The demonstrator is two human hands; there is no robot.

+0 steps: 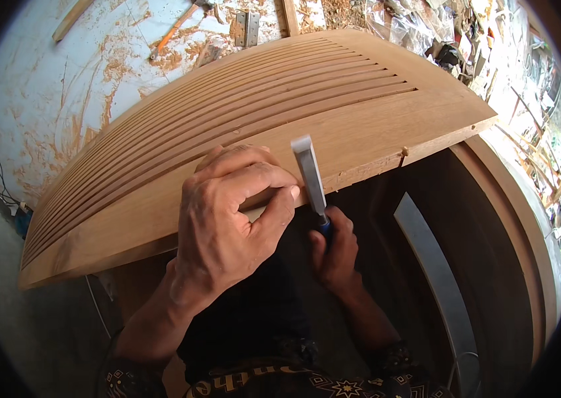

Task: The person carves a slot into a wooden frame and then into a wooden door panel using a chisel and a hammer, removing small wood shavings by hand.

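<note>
A steel-bladed chisel with a blue handle (312, 180) is held near the centre of the view, its flat blade pointing toward 12 o'clock and laid against the near edge of a pale, slatted wooden door panel (240, 126). The blue handle is gripped by the right hand (335, 251), at 6 o'clock from the blade, with the fingers curled tightly around it. The left hand (227, 219) is rested on the panel's near edge at 9 o'clock from the chisel; its fingers are bent and pressed together over the edge, and the thumb is brought close beside the blade.

The panel is spread from 8 o'clock to 2 o'clock across the view, its grooved slats running lengthwise. A small wooden peg (404, 152) is seen at the panel's edge, at 3 o'clock from the blade. A dark brown wooden frame with a grey strip (434, 265) is seen at 4 o'clock. Behind the panel, at 11 o'clock, a whitish floor strewn with sawdust (61, 86) is visible, with a metal hinge (246, 28) lying at 12 o'clock.
</note>
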